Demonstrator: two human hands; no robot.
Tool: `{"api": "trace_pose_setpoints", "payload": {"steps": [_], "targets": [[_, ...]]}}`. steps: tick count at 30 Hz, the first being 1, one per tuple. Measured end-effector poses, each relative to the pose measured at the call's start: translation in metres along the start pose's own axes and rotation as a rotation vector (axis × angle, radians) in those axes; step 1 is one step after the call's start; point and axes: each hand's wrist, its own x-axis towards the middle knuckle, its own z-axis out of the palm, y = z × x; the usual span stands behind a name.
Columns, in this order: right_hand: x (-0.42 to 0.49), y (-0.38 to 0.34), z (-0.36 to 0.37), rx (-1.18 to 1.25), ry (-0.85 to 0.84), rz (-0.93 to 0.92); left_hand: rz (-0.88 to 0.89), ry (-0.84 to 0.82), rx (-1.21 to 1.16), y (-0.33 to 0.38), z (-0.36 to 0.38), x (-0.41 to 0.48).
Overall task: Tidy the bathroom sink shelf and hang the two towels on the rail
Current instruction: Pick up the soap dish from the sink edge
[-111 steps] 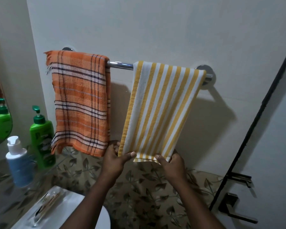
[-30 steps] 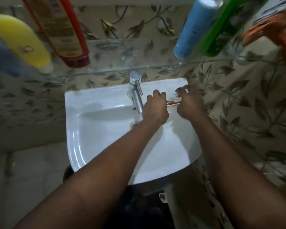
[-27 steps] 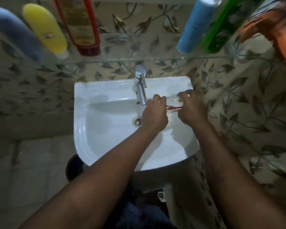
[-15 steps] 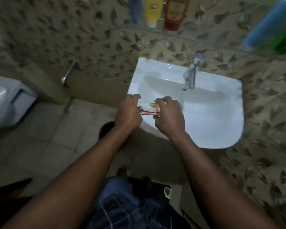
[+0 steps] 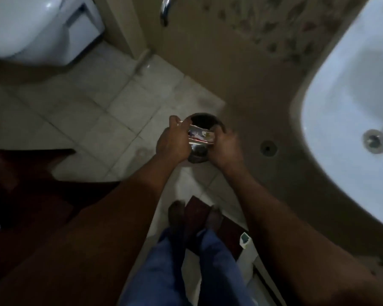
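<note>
Fingers (image 5: 177, 123) of the left hand (image 5: 173, 142) and the right hand (image 5: 225, 146) pinch opposite ends of a crumpled wrapper (image 5: 200, 138), held right above the dark bin (image 5: 198, 156) on the tiled floor (image 5: 97, 111), left of the sink (image 5: 352, 107). It looks featherlight, thin and floppy. The ends are the sensible grip, and it may well flutter wide if released high.

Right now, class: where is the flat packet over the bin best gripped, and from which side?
Pinch a short end of the packet, from the side, as the left hand and right hand do; it looks flat and lies across the bin.
</note>
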Motion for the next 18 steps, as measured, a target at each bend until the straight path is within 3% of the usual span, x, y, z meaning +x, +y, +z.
{"api": "trace_pose_setpoints", "payload": {"steps": [4,11,18], "targets": [[0.052,0.034,0.091,-0.009,-0.087,0.009,0.000,-0.116,0.031,-0.054,0.079,0.050],[0.140,0.105,0.236,-0.103,-0.159,-0.040,-0.042,-0.175,0.008,-0.130,0.237,0.134],[0.212,0.149,0.283,-0.117,-0.164,-0.041,-0.006,-0.096,0.057,-0.145,0.306,0.206]]}}
